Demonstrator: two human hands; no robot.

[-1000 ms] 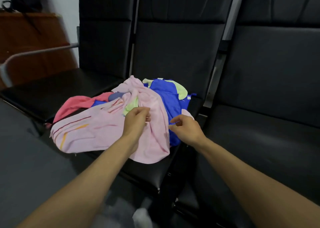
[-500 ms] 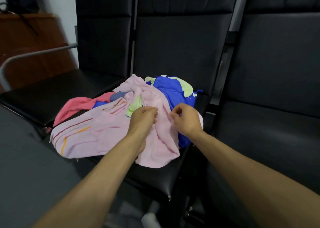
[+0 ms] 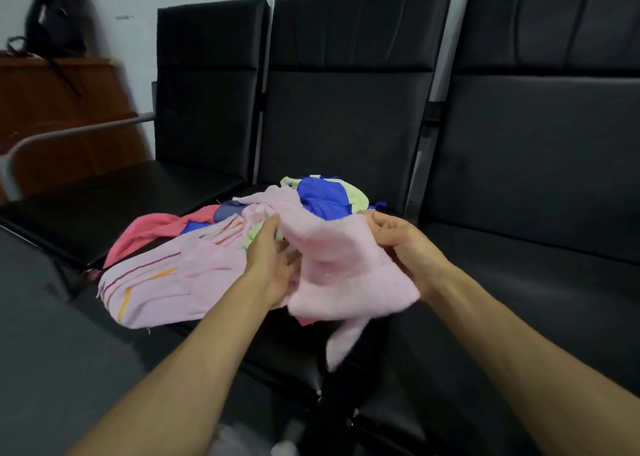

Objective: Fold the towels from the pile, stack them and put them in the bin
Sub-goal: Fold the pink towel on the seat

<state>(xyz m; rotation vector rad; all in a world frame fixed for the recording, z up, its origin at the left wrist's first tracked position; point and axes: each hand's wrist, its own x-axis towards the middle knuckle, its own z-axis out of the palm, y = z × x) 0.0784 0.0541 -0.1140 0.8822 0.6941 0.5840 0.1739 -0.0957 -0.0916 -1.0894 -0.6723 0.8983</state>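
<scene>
Head view: pink towel (image 3: 341,265) in right hand (image 3: 403,244), fingers tight on its edge; left hand (image 3: 272,263) straight-fingered alongside.

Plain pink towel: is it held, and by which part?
The right hand grips the plain pink towel at its upper edge; the left hand touches its opposite side, grip unclear.

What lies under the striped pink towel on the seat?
A coral towel and a blue towel stick out from under the striped pink towel at its far edge. How far they reach beneath it, and whether more lies there, is covered.
</scene>
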